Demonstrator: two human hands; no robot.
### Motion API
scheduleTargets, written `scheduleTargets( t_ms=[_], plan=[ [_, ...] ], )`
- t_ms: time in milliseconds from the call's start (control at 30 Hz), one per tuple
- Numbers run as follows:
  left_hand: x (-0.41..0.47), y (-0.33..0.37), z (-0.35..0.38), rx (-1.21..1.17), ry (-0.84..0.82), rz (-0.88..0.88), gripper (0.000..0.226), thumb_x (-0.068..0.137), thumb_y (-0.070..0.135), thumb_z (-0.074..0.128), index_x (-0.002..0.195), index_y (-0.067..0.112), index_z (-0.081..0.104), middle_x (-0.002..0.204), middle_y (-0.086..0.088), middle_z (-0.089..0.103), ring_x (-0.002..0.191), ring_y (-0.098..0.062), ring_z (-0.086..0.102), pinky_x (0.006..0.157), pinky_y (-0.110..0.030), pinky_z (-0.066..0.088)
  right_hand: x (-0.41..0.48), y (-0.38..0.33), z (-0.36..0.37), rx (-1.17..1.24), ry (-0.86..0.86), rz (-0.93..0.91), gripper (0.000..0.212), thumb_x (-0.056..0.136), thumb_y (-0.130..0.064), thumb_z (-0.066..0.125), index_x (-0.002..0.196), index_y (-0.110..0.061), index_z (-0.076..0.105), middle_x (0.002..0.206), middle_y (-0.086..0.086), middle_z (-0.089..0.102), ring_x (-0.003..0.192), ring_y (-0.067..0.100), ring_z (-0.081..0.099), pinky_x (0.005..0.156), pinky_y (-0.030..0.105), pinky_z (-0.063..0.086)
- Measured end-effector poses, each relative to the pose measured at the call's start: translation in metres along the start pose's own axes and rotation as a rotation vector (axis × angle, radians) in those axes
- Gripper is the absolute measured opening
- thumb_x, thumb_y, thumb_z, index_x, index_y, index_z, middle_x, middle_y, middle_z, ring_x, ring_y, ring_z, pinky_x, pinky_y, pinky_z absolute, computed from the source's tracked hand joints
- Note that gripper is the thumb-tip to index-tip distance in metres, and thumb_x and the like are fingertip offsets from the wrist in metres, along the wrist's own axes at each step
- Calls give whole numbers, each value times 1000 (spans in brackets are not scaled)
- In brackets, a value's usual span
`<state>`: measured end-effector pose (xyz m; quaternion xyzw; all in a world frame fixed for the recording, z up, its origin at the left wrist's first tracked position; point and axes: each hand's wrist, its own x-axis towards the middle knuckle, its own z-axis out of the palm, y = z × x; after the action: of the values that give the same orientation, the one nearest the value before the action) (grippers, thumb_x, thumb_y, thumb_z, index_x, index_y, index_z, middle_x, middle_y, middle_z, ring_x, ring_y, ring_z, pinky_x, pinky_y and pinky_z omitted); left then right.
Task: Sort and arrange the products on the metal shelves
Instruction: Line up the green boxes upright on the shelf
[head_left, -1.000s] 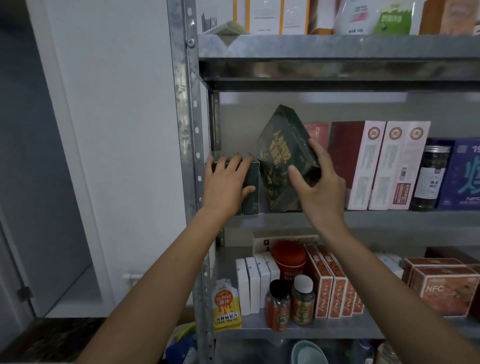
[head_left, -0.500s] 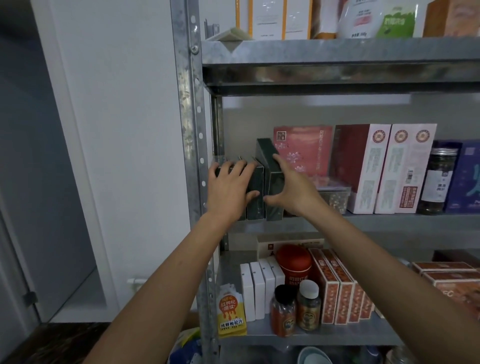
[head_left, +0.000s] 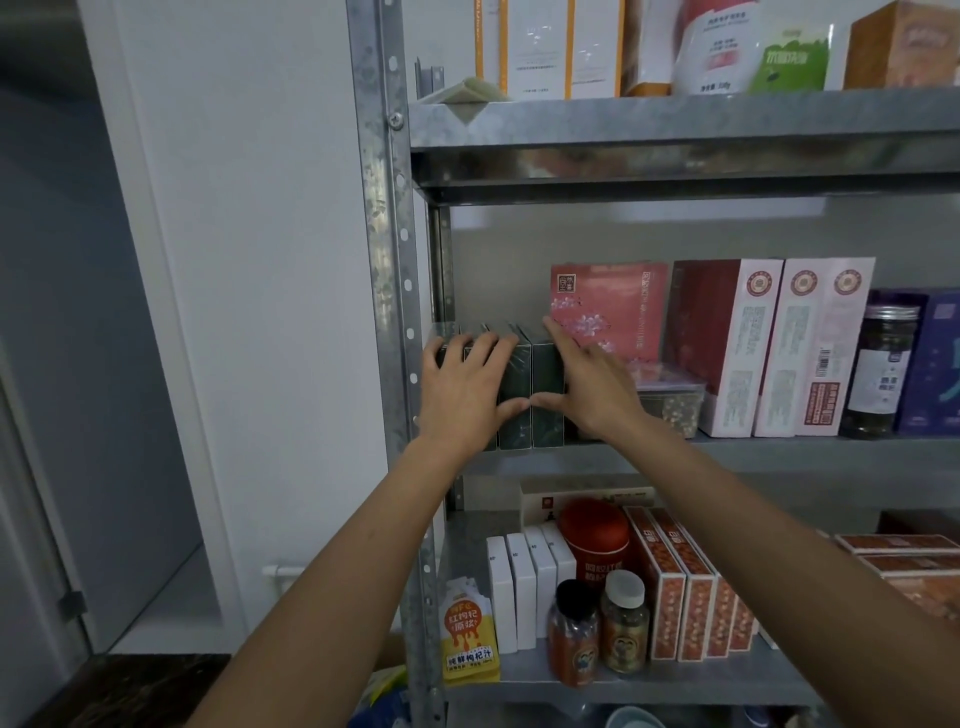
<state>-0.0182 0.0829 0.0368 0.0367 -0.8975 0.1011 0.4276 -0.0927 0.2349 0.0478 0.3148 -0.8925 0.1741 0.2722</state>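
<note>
Two hands: both are laid against one row of dark green boxes (head_left: 519, 431), with the thumb tips almost met in front of it.
Left hand (head_left: 470, 387): it is spread flat over the fronts of the left boxes, fingers straight and parted, nothing clasped.
Right hand (head_left: 597, 389): its straight fingers are pressed along the right side of the end box and its thumb is set on that box's front; no curl round the box is seen.
Place of the boxes: they are stood upright and packed side by side at the left end of the middle shelf (head_left: 779, 452), close to its front edge and just beside the upright post (head_left: 387, 312).
Open room: free space is left above the boxes up to the upper shelf (head_left: 675, 124).
Right side: a clear tub (head_left: 670, 400) is set just beside the right hand, and a pink box (head_left: 608, 306) is stood behind it.
Further right: tall red-and-white boxes (head_left: 779, 353) and a dark jar (head_left: 878, 374) are lined along the same shelf.
Look of the boxes: narrow, glossy dark green faces are turned forward, with a faint pattern.
Lower shelf (head_left: 623, 686): white boxes (head_left: 524, 592), a red canister (head_left: 595, 530) and a yellow pouch (head_left: 467, 634) are kept there.
Hidden: the count of green boxes cannot be settled, since the left ones are covered by the left hand; their lettering cannot be read.
Cut off: the goods on the upper shelf are cropped by the top border.
</note>
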Motion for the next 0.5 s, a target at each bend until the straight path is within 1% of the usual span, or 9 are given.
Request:
scheduleTargets(
  t_ms=[67,133,167,200,267,300,333,400,500],
  plan=[
    [0,1,2,17,5,-3,74,84,62,57,145,27,33,147,2,42,138,-24,34,113,-46,18,-3,7,0,38,2,-27,108,80,-54,71,157,-25,1,143,11,49,126,31,49,101,43,42],
    [-1,1,3,31,9,-7,74,84,62,58,145,27,33,146,2,42,137,-25,34,113,-46,18,-11,20,-1,46,62,-23,108,77,-61,70,156,-25,6,143,11,50,127,31,49,103,43,40],
    [-1,1,3,33,8,-9,74,85,62,58,145,27,33,146,1,42,137,-25,34,113,-47,18,-16,28,-1,22,105,-17,106,75,-63,69,155,-25,11,143,12,51,129,31,48,107,45,36],
    [-1,1,4,33,5,-10,74,85,62,57,145,26,32,146,1,42,137,-25,33,113,-47,17,-21,38,-1,-21,125,-10,106,73,-66,68,155,-25,15,145,12,49,133,31,45,112,47,30],
    [-1,2,4,34,-4,-10,74,85,62,56,146,26,32,147,0,41,138,-26,33,114,-48,17,-33,55,3,-171,54,20,110,70,-68,69,154,-24,14,154,9,37,143,28,32,119,51,11],
    [-1,3,5,33,-8,-11,75,86,62,56,146,26,31,147,0,41,138,-26,32,114,-48,17,-38,61,6,-269,-3,32,111,71,-68,69,154,-22,13,157,8,31,146,26,27,119,52,4],
    [-1,3,5,30,-11,-13,75,86,62,56,146,26,31,147,0,41,138,-26,32,114,-48,17,-42,64,11,-351,-38,31,110,72,-67,70,154,-19,13,158,7,28,146,25,24,119,52,2],
    [-1,4,6,30,-7,-16,75,86,62,57,146,26,32,147,-1,42,138,-27,33,115,-49,18,-45,67,17,-417,-26,18,106,73,-63,71,151,-16,17,154,7,30,144,25,25,119,51,6],
    [-1,4,5,26,-12,-16,75,86,61,57,146,25,31,147,-2,41,138,-28,32,116,-50,17,-50,64,18,-458,21,2,99,70,-56,76,146,-14,28,144,8,40,135,26,35,116,51,17]
  ],
)
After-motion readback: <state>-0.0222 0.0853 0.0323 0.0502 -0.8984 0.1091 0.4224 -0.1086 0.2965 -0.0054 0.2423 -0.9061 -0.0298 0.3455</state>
